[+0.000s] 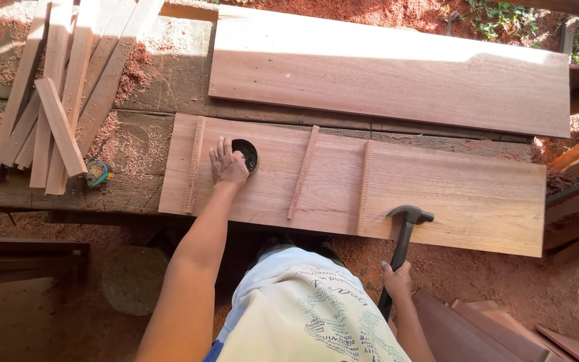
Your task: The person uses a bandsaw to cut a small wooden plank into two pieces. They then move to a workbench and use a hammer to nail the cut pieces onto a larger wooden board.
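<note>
My left hand (226, 163) rests flat on a wide wooden board (450, 194) lying across the workbench. Its fingers reach over a small round black container (246, 153) on the board. Three thin ridged wooden strips (303, 171) lie across the board, one left of the hand and two to its right. My right hand (397, 280) grips the black handle of a hammer (406, 231) below the board's near edge; the hammer head points up at that edge.
A second wide board (390, 70) lies farther back on the dark workbench (169, 87). A pile of narrow wooden slats (61, 87) sits at the left, with a small tape measure (98, 173) beside it. Sawdust covers bench and ground. More planks lie at the lower right.
</note>
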